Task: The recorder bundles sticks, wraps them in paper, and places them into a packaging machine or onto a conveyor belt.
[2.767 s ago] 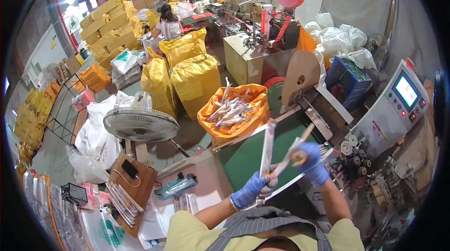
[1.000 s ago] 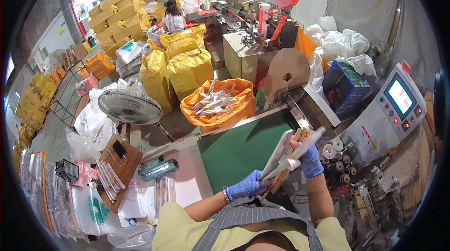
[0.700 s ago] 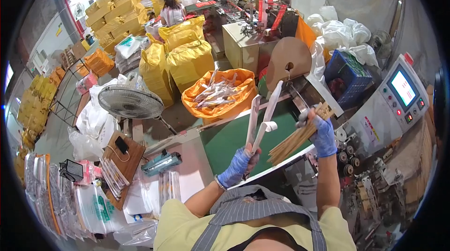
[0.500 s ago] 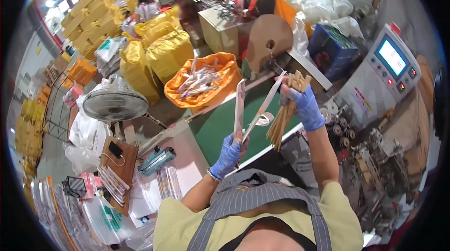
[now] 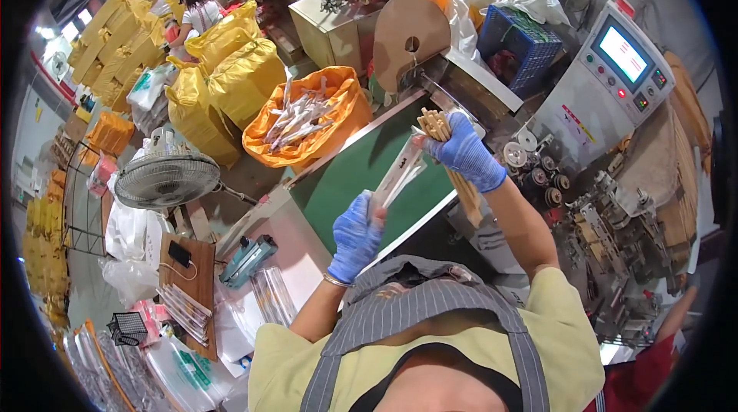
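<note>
My left hand [image 5: 356, 237], in a blue knit glove, is closed around the lower end of white printed paper strips [image 5: 400, 171]. The strips slant up together across the gap between my hands, and their upper end meets the fingertips of my right hand [image 5: 470, 152]. That hand, gloved in blue too, is closed around a bundle of thin bamboo sticks [image 5: 463, 191]. Their blunt ends stick out above the fingers and the rest hangs below the palm. Both hands are above a green conveyor belt [image 5: 338, 193]. Whether the strips have anything inside, I cannot tell.
Beyond the belt stands an orange-lined bin [image 5: 357, 108] of white strips. A fan [image 5: 167, 178] is at the left, above a board with a phone [image 5: 180, 254]. A control panel [image 5: 624, 57] and machine rollers [image 5: 538, 170] stand right. Another person's arm [image 5: 678, 312] shows lower right.
The white strips, spread in a V with a curled loop before, now lie together between my hands. My right hand has turned and come closer to them. The view has shifted, and another person's arm appears.
</note>
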Tool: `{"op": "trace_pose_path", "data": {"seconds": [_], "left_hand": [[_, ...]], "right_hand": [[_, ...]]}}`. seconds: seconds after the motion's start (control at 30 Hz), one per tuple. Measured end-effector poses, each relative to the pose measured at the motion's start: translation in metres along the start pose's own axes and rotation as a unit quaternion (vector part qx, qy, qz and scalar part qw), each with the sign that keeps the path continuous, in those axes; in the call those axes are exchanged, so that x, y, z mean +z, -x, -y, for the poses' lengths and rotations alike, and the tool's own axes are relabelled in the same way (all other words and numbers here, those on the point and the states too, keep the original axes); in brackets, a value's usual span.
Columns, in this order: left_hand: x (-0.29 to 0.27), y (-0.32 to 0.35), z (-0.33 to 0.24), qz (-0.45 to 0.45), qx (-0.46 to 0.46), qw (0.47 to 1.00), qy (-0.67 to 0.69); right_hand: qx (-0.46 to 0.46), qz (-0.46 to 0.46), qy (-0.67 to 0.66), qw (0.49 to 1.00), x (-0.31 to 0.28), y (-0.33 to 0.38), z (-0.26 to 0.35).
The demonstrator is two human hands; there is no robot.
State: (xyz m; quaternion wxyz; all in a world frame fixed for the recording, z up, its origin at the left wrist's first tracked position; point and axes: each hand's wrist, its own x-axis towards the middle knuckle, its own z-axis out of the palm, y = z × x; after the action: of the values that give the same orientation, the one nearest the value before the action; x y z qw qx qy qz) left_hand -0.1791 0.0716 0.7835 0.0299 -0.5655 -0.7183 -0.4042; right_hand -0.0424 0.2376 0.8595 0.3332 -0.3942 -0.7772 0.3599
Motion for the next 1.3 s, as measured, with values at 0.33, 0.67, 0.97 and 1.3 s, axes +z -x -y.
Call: {"op": "trace_pose_path", "data": {"seconds": [0.33, 0.67, 0.97, 1.3], "left_hand": [[-0.001, -0.008, 0.015, 0.037, -0.069, 0.98, 0.181], [0.007, -0.004, 0.015, 0.093, -0.108, 0.964, 0.225], [0.043, -0.019, -0.006, 0.187, -0.119, 0.948, 0.23], [0.069, -0.021, -0.064, 0.102, -0.107, 0.939, 0.311]], "right_hand": [[0.039, 0.069, -0.092, 0.993, 0.006, -0.008, -0.018], [0.121, 0.102, -0.356, 0.921, 0.0, -0.005, -0.04], [-0.329, 0.057, 0.182, 0.925, 0.016, 0.037, -0.023], [0.053, -0.089, -0.256, 0.961, -0.044, 0.021, -0.051]]}}
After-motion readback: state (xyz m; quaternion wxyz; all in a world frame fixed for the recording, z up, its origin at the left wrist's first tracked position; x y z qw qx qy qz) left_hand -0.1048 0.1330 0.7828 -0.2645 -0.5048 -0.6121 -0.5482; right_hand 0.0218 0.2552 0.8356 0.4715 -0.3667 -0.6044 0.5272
